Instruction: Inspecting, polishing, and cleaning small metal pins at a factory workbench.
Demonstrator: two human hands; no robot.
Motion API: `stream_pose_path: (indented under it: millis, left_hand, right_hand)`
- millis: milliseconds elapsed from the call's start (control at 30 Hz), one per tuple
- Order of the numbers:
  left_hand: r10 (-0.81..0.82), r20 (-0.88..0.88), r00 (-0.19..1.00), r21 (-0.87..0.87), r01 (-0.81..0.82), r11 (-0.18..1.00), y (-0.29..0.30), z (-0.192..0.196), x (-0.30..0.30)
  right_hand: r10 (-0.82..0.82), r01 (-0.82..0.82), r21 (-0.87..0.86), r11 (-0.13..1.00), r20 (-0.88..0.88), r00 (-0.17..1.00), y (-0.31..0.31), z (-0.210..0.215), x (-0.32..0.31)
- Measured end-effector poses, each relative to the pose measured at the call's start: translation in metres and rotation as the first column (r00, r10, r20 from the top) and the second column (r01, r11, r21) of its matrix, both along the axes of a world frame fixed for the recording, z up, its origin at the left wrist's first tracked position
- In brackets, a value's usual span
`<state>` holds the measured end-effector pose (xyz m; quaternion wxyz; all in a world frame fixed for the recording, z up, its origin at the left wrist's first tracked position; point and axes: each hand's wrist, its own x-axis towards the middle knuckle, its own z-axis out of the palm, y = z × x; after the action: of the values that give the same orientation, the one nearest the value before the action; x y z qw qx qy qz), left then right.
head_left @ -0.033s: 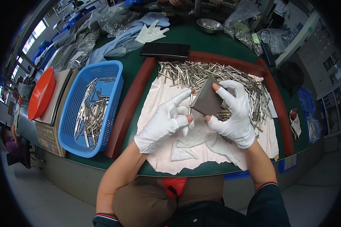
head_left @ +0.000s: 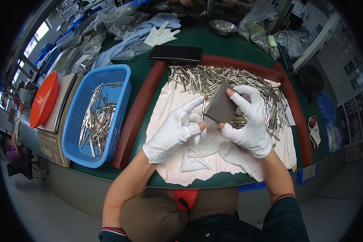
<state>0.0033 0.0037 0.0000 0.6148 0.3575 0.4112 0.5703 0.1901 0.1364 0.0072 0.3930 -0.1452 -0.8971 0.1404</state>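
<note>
My left hand [head_left: 174, 128], in a white glove with bare thumb and index fingertips, grips a slim metal pin [head_left: 203, 109] upright by its ends. My right hand [head_left: 249, 121], gloved the same way, pinches a flat dark grey-brown block [head_left: 221, 104] that looks like a sanding sponge. The block is tilted, with one edge against or very near the pin; I cannot tell whether they touch. Behind both hands a loose heap of similar metal pins [head_left: 205, 76] lies on a pale pink cloth [head_left: 165, 111]. A crumpled white cloth [head_left: 218, 153] lies below my hands.
Dark red rails [head_left: 139, 117] border the cloth on the green table [head_left: 189, 42]. A blue plastic basket [head_left: 96, 72] with more pins stands left, beside a scale [head_left: 54, 141] and an orange-red dish [head_left: 44, 101]. Farther back are a phone [head_left: 175, 53], white glove [head_left: 162, 35] and metal bowl [head_left: 223, 27].
</note>
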Motion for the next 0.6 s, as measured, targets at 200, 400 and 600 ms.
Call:
stream_pose_path:
  millis: [200, 400, 600]
  left_hand:
    - [0.007, -0.028, 1.0, -0.019, -0.008, 1.0, 0.0003, 0.0004, 0.0001]
    - [-0.033, 0.085, 0.996, -0.04, 0.036, 0.999, -0.002, -0.0029, -0.0063]
    - [-0.073, 0.191, 0.979, -0.114, 0.096, 0.989, -0.0027, 0.0017, -0.0037]
  right_hand:
    - [0.004, -0.004, -0.011, 1.0, 0.015, 1.0, 0.0021, 0.0006, 0.0012]
    - [0.053, -0.052, -0.044, 0.998, 0.003, 0.999, 0.0022, 0.0031, 0.0025]
    - [0.057, -0.056, -0.033, 0.998, 0.022, 0.998, -0.0047, 0.0011, 0.0006]
